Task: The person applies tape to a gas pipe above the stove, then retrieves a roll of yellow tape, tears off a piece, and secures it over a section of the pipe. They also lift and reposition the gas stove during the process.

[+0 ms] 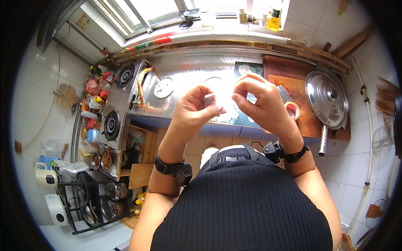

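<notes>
My left hand (192,109) holds a small clear plastic piece (211,101) between thumb and fingers, above the front of the steel counter. My right hand (263,97) is raised just to the right, its thumb and forefinger curled close together. Glare hides whether anything thin is between those fingertips. Behind the right hand lies a dark floral mat (248,67). A roll of tape (292,110) and a clear plastic container (283,93) rest on the wooden board (278,80) beside that hand.
A white plate (164,88) sits on the steel counter (191,62). At left is a gas stove (112,125) with bottles and jars beside it. A large steel lid (325,94) lies at right, near a metal handle (323,141). Pots stand on a black rack (70,183).
</notes>
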The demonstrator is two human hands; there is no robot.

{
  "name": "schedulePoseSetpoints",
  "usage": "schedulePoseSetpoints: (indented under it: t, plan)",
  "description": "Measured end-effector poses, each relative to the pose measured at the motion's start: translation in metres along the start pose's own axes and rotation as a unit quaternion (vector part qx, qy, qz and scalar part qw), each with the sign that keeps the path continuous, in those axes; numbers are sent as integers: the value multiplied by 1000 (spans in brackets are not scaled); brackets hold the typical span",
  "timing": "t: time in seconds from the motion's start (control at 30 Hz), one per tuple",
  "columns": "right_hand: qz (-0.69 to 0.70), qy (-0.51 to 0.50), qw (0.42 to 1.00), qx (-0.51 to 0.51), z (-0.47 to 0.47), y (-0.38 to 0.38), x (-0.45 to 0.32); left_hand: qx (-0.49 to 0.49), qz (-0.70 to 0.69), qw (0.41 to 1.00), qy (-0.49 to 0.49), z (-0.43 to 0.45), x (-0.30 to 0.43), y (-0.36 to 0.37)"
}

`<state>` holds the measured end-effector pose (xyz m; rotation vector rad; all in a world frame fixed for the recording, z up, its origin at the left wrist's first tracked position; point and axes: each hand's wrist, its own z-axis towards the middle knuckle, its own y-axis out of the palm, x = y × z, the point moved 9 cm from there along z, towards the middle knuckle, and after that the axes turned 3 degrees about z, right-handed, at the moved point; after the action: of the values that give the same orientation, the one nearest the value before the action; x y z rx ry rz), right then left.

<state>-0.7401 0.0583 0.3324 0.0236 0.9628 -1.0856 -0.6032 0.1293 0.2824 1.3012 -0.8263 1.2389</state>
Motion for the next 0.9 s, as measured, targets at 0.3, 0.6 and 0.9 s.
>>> schedulePoseSetpoints:
  t: [0.3,0.6,0.9]
  plan:
    - [52,-3,998,27,4,-7,15,27,-50,997,-48,2,-13,-5]
    - [-121,-176,975,65,22,-1,-17,1,63,997,-52,5,-40,-11]
    - [-31,-93,991,92,30,11,8,-4,-26,994,-110,-3,-79,-24]
